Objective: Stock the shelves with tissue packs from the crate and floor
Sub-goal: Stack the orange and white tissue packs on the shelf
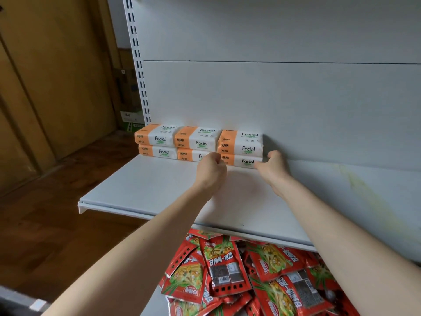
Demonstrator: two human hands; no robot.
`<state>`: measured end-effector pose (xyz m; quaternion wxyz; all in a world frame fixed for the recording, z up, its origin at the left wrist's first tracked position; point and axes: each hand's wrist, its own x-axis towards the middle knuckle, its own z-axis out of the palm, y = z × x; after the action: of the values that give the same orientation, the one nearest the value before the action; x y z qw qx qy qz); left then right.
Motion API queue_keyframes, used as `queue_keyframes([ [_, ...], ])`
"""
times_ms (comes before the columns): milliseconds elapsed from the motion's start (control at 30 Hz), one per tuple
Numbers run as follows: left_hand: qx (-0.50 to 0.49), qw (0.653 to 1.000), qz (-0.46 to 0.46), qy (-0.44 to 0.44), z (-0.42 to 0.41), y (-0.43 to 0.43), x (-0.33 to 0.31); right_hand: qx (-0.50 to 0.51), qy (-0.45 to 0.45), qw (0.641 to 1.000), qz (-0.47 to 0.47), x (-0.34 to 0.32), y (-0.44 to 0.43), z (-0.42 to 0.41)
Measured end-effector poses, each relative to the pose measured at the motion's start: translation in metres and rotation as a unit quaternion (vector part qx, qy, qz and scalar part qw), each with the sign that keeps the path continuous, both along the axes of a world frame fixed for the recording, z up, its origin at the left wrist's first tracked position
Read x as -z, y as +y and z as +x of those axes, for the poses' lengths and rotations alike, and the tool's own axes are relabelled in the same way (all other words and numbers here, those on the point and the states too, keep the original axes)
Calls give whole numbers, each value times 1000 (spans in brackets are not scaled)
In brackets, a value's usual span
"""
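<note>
The left hand, curled into a fist, knuckles the front of the third stack of tissue packs, which stands against the back panel. The right hand cups its end with curled fingers. Pushing evenly should seat it flush with that panel.

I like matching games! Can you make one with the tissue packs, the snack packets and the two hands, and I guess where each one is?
Things:
1. tissue packs
2. snack packets
3. left hand
4. right hand

Places:
A. red heap below the white shelf
B. at the right end of the stacks
C. stacked two high at the back of the white shelf
D. curled like a fist at the front of the stacks

Pairs: 1-C, 2-A, 3-D, 4-B
</note>
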<state>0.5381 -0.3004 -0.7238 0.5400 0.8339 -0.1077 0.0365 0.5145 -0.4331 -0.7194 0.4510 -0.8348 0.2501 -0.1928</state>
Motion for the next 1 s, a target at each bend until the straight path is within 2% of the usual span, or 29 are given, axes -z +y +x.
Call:
queue_keyframes([
  [100,1,1000,-2,-7,-11,12,2,9,-35,999,9,-2,17,-17],
  [200,-13,999,-42,-25,-27,31,1,-22,-88,996,16,-4,46,-32],
  [300,-41,992,-111,-37,-46,62,4,-85,-146,984,59,-3,91,-45],
  [433,-90,980,-179,-14,-73,120,14,-168,-149,971,78,8,162,-62],
  [500,-123,978,-169,-12,-85,155,23,-204,-138,966,74,18,198,-71],
  [633,-185,978,-91,-42,-107,222,46,-274,-102,955,46,40,261,-86],
  [800,-206,977,-48,-4,-120,301,82,-356,-64,932,17,72,336,-94],
  [900,-208,977,-38,9,-113,323,88,-354,-63,933,17,79,360,-92],
  [1000,-193,980,-40,-13,-97,320,76,-316,-86,945,15,67,359,-81],
])
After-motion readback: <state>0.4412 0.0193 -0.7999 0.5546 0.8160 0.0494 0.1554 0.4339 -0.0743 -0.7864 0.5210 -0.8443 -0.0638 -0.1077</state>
